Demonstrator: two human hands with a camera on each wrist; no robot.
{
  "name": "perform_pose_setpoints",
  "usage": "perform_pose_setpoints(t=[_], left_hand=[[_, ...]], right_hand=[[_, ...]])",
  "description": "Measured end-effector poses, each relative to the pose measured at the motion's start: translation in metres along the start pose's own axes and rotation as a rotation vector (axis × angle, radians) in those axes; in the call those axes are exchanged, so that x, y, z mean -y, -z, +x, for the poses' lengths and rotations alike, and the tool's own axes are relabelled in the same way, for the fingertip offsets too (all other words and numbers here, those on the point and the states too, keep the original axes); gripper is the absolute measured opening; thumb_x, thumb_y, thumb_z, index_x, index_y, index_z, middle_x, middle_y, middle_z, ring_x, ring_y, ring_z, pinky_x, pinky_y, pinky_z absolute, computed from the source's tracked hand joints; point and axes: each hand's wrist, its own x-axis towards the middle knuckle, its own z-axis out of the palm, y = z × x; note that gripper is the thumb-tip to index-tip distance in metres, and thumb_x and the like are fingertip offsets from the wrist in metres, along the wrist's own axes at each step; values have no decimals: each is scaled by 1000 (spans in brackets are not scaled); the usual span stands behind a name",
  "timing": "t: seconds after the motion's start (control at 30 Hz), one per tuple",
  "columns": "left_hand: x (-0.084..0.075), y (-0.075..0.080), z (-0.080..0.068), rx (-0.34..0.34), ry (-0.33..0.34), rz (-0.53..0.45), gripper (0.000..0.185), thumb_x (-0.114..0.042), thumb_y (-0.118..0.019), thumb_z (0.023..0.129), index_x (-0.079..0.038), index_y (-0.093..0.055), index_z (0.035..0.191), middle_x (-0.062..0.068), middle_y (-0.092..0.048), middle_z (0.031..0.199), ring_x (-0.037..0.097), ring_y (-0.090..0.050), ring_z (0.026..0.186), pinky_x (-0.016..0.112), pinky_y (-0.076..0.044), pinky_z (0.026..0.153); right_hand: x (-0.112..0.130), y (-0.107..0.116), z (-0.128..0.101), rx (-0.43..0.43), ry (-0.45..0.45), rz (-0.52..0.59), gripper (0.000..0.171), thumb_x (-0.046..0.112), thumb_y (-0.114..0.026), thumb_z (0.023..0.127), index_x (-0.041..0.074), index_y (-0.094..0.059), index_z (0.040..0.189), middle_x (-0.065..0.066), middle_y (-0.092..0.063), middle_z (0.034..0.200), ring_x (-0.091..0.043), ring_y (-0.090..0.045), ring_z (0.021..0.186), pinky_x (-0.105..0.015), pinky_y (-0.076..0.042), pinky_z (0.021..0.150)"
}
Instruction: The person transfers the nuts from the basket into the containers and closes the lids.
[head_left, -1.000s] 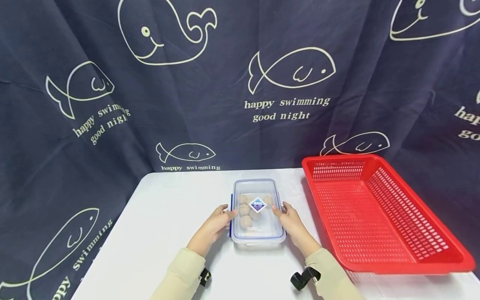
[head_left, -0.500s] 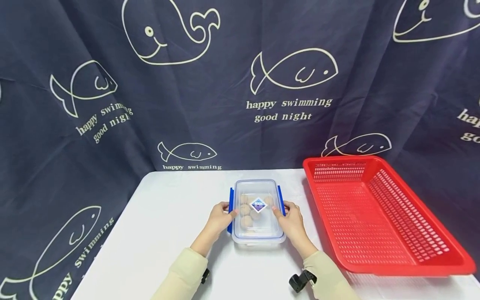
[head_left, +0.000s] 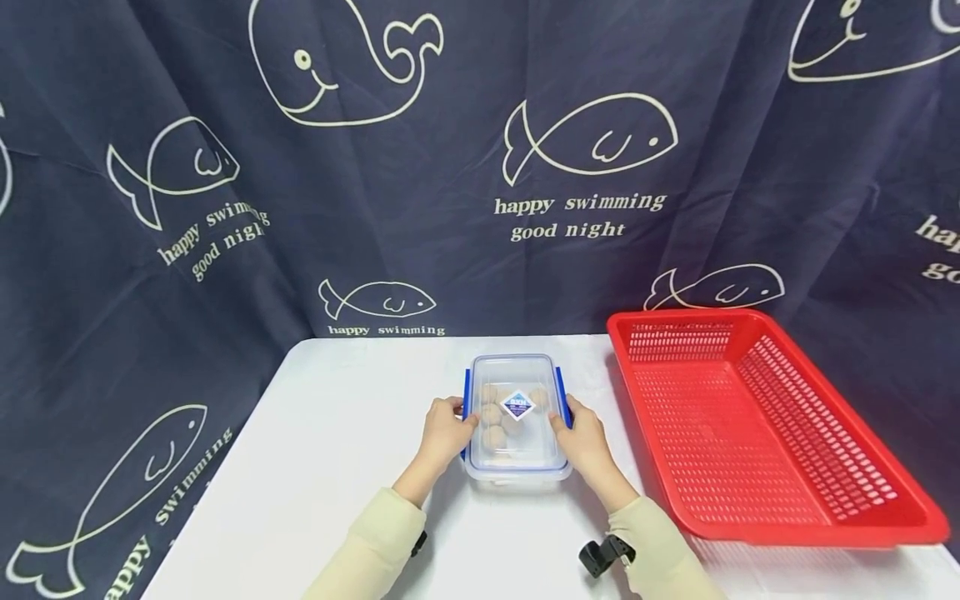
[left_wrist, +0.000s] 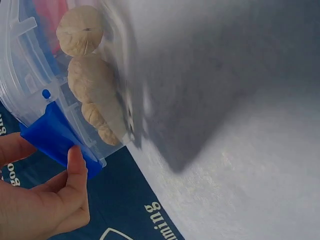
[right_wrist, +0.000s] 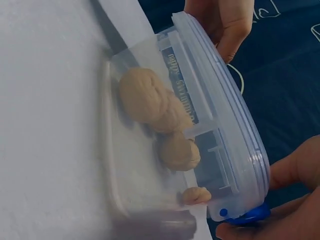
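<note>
A clear plastic food container [head_left: 525, 454] with a lid and blue side latches stands on the white table. Several walnuts [head_left: 492, 437] lie inside, seen through its walls. My left hand [head_left: 446, 429] holds the left side, its thumb over the lid's edge. In the left wrist view its fingers pinch the blue latch [left_wrist: 55, 135]. My right hand [head_left: 585, 437] grips the opposite side, thumb at the lid's rim. The right wrist view shows its fingers against the other blue latch [right_wrist: 252, 215]. Some fingers are hidden behind the sides.
A large red plastic basket [head_left: 675, 517] stands at the right of the white table [head_left: 330, 442], with nothing visible in it. Behind the table hangs a dark blue curtain [head_left: 450, 208] printed with fish and whales.
The blue side latches swung outward between the first two frames; now they look narrower and closer to the container's sides. Both hands stay at the sides, and the container has hardly moved.
</note>
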Motion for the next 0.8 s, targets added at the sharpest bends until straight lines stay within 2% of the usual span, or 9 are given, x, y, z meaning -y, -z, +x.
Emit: perform_pose_setpoints(t=[0.17,0.37,0.57,0.67,0.8], left_hand=[[-3,-3,-3,-35,1,28,34,-2,-68,82,17,-61,109,21,-56,95,27,-59,78,36,-59,67],[-9,-6,-6,-32,-8,54,36,-2,-66,82,20,-59,110,22,-54,94,33,-58,84,44,-57,76],[-9,-6,-6,-8,-35,124,37,-3,-65,84,20,-58,112,22,-53,94,33,-56,85,46,-56,77],[-12,-4,-5,18,-54,160,42,-5,-64,85,20,-54,116,24,-52,97,34,-53,90,48,-54,81],[-22,2,-3,-17,-115,220,49,-10,-62,88,18,-48,126,27,-52,109,37,-51,101,50,-51,89]], right_hand=[[-2,-5,-1,-46,45,-29,48,2,-54,93,-23,-39,131,-41,-46,128,-50,-48,118,-55,-44,98],[1,-10,-6,-111,87,-105,45,-1,-52,90,-23,-43,128,-41,-49,125,-53,-50,115,-59,-46,96],[2,-7,-7,-51,93,-145,47,-1,-49,92,-26,-37,130,-43,-44,128,-54,-48,117,-58,-43,99],[6,-2,-5,-3,105,-170,50,2,-50,94,-26,-34,132,-43,-42,132,-54,-44,121,-58,-39,103],[22,8,-3,49,147,-196,53,7,-51,94,-21,-34,136,-41,-36,138,-53,-37,128,-59,-31,109]])
